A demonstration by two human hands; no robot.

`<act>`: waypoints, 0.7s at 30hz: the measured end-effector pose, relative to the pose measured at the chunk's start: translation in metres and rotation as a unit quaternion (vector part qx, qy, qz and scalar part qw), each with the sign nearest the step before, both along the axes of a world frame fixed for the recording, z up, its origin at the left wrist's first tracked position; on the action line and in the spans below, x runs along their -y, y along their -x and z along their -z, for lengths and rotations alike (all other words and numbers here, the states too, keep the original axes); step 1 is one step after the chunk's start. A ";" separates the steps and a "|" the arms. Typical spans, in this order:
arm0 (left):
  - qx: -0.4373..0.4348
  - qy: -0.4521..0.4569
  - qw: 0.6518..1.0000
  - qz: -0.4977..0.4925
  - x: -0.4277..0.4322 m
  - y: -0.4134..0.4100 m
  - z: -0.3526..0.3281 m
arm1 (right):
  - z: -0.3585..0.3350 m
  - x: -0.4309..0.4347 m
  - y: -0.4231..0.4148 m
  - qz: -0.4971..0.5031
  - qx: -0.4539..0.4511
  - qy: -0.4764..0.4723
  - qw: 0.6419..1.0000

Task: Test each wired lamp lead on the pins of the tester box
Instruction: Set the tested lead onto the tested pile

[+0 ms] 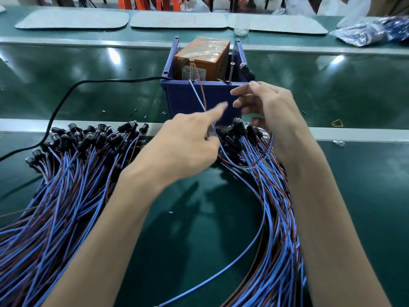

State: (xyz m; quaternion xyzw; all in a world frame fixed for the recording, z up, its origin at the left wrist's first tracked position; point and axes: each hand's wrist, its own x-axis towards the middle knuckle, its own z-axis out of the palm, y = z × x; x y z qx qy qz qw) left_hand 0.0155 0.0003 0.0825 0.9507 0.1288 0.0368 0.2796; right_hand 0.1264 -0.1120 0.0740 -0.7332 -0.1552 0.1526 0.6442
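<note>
A green tabletop (354,196) carries everything. Along its far edge lie pale mats (73,18), and a plastic bag (365,32) sits in the far right corner. Two big heaps of blue-and-brown wired lamps cover the near part: the left heap (66,173) fans toward the near left corner, and the right heap (276,218) curves toward the near edge.

The tester box (194,96), a blue bin holding an orange block (203,60), stands at mid-tabletop between the heaps' lamp ends. A black cable (66,96) runs from its left wall to the left edge.

The left hand (188,142), just in front of the box, pinches the wires of one lamp lead (198,96), index finger stretched out and blurred. The wire ends reach the base of the left pin (191,69); the right pin (231,72) stands free.

The right hand (272,111) is at the box's right front corner, fingers loosely bent, the top fingertip at a black lamp holder (246,70); I cannot tell whether it grips it.

A yellow rubber band (337,123) lies to the right.
</note>
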 end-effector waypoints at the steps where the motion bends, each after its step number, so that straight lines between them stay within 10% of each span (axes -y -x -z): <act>1: -0.012 -0.031 0.999 0.020 0.001 0.000 0.000 | 0.000 0.000 -0.001 0.007 -0.003 -0.006 1.000; 10: -0.159 -0.188 0.966 0.082 -0.003 0.004 0.011 | 0.002 0.007 -0.008 0.062 0.030 0.022 0.997; 21: -0.293 -0.186 0.901 0.259 0.017 0.008 0.017 | 0.009 0.019 -0.011 -0.095 0.055 0.130 0.985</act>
